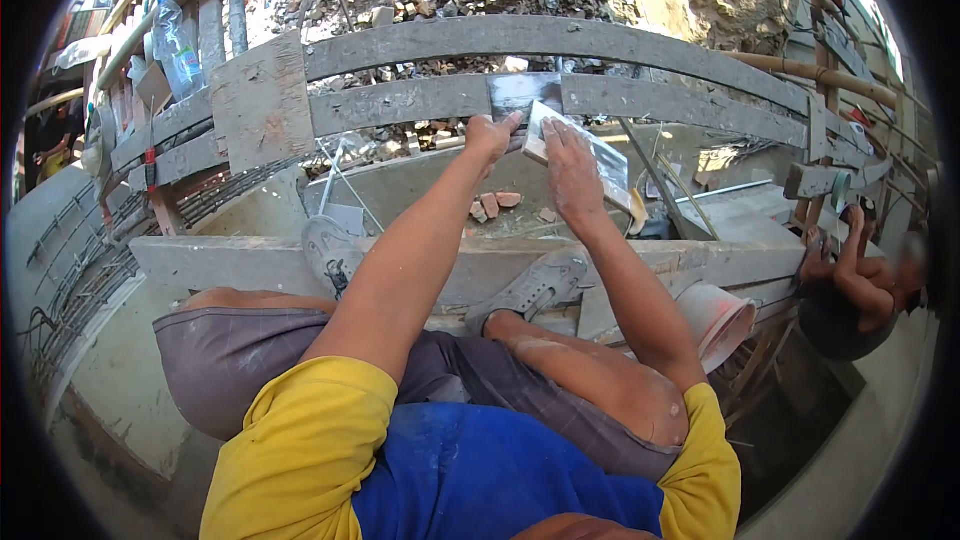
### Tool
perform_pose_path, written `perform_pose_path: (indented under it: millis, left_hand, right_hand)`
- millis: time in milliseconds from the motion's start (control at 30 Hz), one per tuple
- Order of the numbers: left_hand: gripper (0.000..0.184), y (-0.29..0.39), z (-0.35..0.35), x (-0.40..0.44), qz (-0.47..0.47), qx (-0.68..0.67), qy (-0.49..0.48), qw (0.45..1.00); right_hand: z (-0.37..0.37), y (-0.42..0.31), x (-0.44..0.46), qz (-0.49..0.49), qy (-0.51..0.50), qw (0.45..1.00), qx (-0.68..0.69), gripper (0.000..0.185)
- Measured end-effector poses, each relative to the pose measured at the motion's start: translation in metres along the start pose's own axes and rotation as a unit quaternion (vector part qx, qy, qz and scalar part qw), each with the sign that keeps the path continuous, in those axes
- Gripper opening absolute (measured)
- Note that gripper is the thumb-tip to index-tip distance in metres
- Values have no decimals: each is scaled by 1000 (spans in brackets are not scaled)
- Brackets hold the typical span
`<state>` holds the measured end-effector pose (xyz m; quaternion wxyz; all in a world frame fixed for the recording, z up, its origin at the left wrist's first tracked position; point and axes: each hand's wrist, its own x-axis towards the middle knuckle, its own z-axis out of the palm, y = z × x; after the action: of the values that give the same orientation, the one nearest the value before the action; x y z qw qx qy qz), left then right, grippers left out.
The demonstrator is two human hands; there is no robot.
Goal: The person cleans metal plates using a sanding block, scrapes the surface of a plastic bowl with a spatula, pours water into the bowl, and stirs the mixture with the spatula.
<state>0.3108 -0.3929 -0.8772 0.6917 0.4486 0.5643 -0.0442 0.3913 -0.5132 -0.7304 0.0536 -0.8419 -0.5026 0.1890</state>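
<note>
My left hand [488, 140] grips the lower left edge of a dark square plate [525, 90] smeared with white, thumb on its face. My right hand [574, 172] is closed over a pale, flat rectangular slab [610, 165] with a thick white edge, its fingers lying across the top. The slab is tilted, its upper corner close to or against the plate; I cannot tell if they touch. The exact kind of both pieces is unclear. Behind the plate run grey wooden rail planks [400, 103].
Both feet rest on a plank [230, 258]. A dusty bucket [720, 325] hangs or stands by my right knee. Broken bricks [490, 206] lie below. At left are a water bottle [177, 50] and rebar [90, 270]. Another person [860, 290] crouches at right.
</note>
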Motion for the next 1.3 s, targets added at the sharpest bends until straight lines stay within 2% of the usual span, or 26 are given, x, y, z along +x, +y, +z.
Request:
perform_pose_path:
  millis: [33,133,233,267,300,367,433,467,500,567,600,633,700,767,833,867,933,967,1033,1100,1167,1200,1300]
  left_hand:
    - [36,-14,3,13,14,-40,-8,999]
    - [31,-6,1,5,-1,-40,-14,999]
    - [34,73,-13,-76,-29,-11,0,1000]
    - [34,51,-9,-53,-30,-11,1,999]
    - [45,12,-2,-12,-9,-36,-15,999]
    - [56,-3,-2,-3,10,-58,-32,998]
    - [56,31,-8,-33,3,92,21,995]
    - [48,24,-6,-26,17,83,32,996]
    - [48,13,-3,-13,18,82,32,996]
    - [53,-10,2,8,8,-12,6,1000]
    - [54,0,-1,-3,2,-29,-27,999]
    - [54,10,-3,-17,0,-27,-29,999]
    - [46,23,-6,-25,0,77,26,997]
    - [49,21,-4,-23,2,81,42,996]
    - [59,-2,-1,-2,4,-54,-23,998]
    - [59,3,-4,-10,1,-52,-22,998]
    - [55,29,-8,-33,4,51,14,999]
    - [55,33,-8,-31,10,50,13,999]
    - [52,31,-10,-31,-14,76,14,997]
    - [53,27,-6,-28,-15,33,4,999]
    - [54,21,-4,-25,-16,-46,-15,999]
    - [50,20,-5,-21,-9,21,13,1000]
    - [44,24,-8,-24,-13,68,18,997]
  right_hand:
    - [2,2,0,2,4,1000,-4,47]
    - [5,2,-1,-3,1,1000,-3,47]
    - [10,0,-5,-23,4,999,-24,47]
    - [8,5,0,-6,11,1000,13,47]
    - [5,4,2,3,11,1000,17,47]
    - [1,1,6,21,12,999,24,47]
    - [4,-5,-1,-9,-12,1000,-1,48]
    - [7,-9,-8,-16,-18,999,-42,48]
    - [6,-6,-4,-16,-17,999,-42,48]
    - [1,0,3,12,-18,1000,11,48]
    - [0,1,5,23,-21,999,31,48]
    - [0,-3,0,26,-22,999,32,48]
    - [-1,-12,-7,5,-50,998,-30,47]
    - [2,-13,-9,-5,-57,997,-58,46]
    - [6,4,3,39,-5,998,57,47]
    - [3,5,7,34,-20,998,43,49]
    - [0,-5,-2,29,-42,999,0,49]
    - [-1,-10,-2,17,-61,997,-45,49]
    - [3,-10,-5,10,-56,997,-52,47]
    - [1,3,7,47,-13,997,57,48]
    - [4,-3,-2,45,-33,998,42,48]
    - [2,-7,-5,40,-50,998,22,48]
    - [5,-14,-10,15,-61,997,-37,49]
